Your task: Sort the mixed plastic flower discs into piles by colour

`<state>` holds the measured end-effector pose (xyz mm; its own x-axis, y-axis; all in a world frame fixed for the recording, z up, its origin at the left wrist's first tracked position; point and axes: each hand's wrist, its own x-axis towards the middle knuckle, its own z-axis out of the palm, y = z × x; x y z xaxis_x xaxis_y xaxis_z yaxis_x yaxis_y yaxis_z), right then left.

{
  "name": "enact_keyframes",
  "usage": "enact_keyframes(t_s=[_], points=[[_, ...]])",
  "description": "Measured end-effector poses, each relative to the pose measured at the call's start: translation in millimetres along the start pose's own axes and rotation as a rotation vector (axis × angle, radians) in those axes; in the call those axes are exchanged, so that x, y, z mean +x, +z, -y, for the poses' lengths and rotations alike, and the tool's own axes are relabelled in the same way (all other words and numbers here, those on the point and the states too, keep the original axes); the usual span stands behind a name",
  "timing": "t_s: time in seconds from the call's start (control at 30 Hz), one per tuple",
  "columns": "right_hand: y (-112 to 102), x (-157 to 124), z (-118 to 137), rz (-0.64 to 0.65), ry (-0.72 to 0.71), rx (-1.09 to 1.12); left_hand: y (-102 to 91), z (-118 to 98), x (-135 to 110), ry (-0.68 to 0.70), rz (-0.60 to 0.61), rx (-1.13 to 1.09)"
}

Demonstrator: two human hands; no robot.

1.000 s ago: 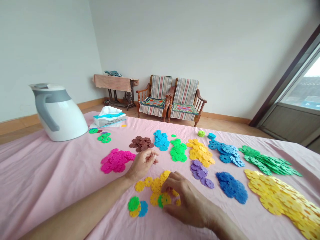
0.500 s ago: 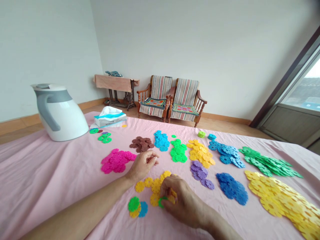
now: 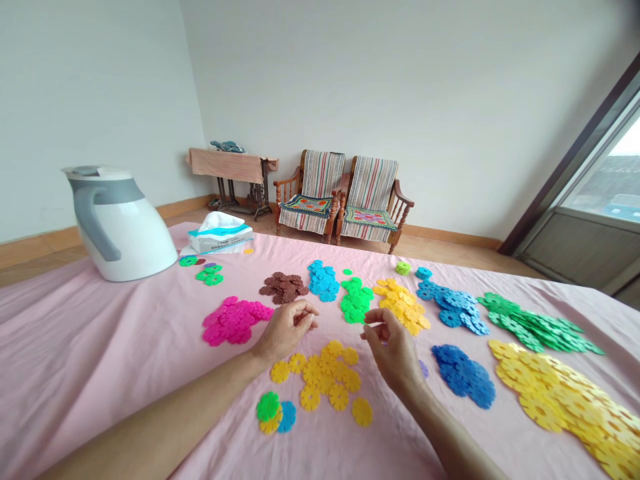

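Note:
My left hand (image 3: 289, 328) hovers between the pink pile of snowflake discs (image 3: 231, 321) and the brown discs (image 3: 284, 288). Its fingers are curled in and the thumb lies against them; the inside of the hand is hidden. By the lower right of the light green discs (image 3: 356, 300) is my right hand (image 3: 393, 347), its thumb and fingertips apart and no disc seen between them. It partly covers the purple discs (image 3: 424, 369). A loose group of yellow discs (image 3: 327, 373) lies between my forearms, with a single yellow disc (image 3: 362, 412) off to its right.
Light blue discs (image 3: 324, 281), dark blue discs (image 3: 464, 377), green discs (image 3: 540, 323) and a large yellow heap (image 3: 570, 393) lie on the pink cloth (image 3: 200, 413). A white kettle-shaped jug (image 3: 130, 233) and a tissue box (image 3: 223, 237) stand at the back left.
My right hand has moved up and right from the yellow group to the light green pile, and its fingers have parted. The green disc under its fingers has left the yellow group.

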<state>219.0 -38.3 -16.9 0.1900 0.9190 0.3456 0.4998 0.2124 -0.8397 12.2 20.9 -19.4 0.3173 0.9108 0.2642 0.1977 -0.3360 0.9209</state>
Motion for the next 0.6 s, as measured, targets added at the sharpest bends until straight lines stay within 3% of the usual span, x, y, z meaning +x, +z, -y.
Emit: enact_keyframes(t_s=[0.1,0.27,0.43,0.5,0.6], points=[[-1,-15,26,0.156,-0.176,-0.051,-0.9,-1,0,0.006,-0.018,0.013],[7,-44,69,0.588,-0.63,-0.197,-2.6,-2,2,-0.005,-0.059,-0.018],[34,-61,60,0.628,-1.1,-0.389,-2.7,2,3,-0.032,-0.056,-0.041],[39,-63,54,0.6,-1.153,-0.417,-2.6,2,3,-0.037,-0.053,-0.037],[37,-60,52,0.578,-1.003,-0.444,-2.2,1,2,-0.033,-0.05,-0.027]])
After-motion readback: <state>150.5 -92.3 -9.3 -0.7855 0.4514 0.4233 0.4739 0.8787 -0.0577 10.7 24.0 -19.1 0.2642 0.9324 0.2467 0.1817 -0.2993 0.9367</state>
